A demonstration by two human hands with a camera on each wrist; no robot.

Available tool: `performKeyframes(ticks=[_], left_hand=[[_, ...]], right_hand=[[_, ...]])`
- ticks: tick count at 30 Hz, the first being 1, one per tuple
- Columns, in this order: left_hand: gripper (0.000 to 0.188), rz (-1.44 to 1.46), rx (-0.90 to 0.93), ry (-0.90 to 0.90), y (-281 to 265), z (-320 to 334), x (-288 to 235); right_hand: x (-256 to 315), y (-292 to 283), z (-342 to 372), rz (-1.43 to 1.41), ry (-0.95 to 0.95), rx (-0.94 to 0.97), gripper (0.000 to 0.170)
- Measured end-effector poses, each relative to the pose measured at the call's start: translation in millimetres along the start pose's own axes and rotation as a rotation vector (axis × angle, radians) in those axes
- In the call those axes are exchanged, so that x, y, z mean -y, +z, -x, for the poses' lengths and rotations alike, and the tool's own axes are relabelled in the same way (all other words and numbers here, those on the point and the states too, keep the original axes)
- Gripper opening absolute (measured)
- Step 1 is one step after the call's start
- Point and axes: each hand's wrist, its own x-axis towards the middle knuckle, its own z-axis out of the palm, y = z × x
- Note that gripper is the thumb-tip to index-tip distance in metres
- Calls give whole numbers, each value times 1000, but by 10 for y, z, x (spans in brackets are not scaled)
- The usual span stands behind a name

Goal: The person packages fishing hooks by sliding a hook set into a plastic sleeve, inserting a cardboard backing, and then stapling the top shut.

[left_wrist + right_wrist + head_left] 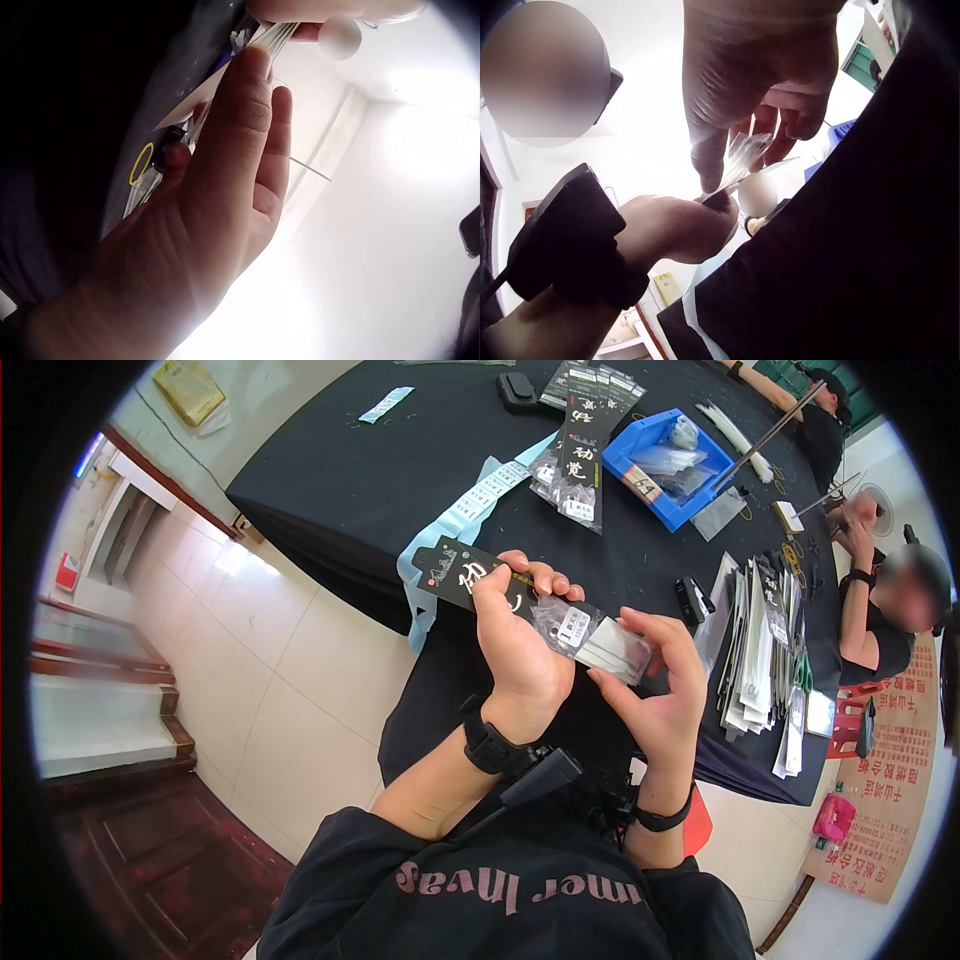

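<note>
A black card with white characters (455, 572) and a clear plastic bag at its right end (612, 650) are held above the table's front edge. My left hand (525, 650) pinches the card between thumb and fingers; in the left wrist view the left hand (217, 172) has its thumb along the card. My right hand (665, 685) holds the bag's right end between thumb and fingertips. In the right wrist view, the right hand (761, 67) comes from above onto the clear bag (746, 154). A white label (573, 626) lies on the bag.
On the black table (330, 480) are a pale blue label strip (475, 502), more black cards (583, 445), a blue bin (650, 510) with plastic bags, a black stapler (692, 601) and a row of packed cards (750, 650). Two people are at the far right.
</note>
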Motion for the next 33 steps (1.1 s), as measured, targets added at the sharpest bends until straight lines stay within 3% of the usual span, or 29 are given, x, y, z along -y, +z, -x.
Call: performKeyframes(ticks=[33], left_hand=[[14, -30, -57, 10, 60, 25, 30]], right_hand=[[72, 107, -28, -25, 2, -21, 50]])
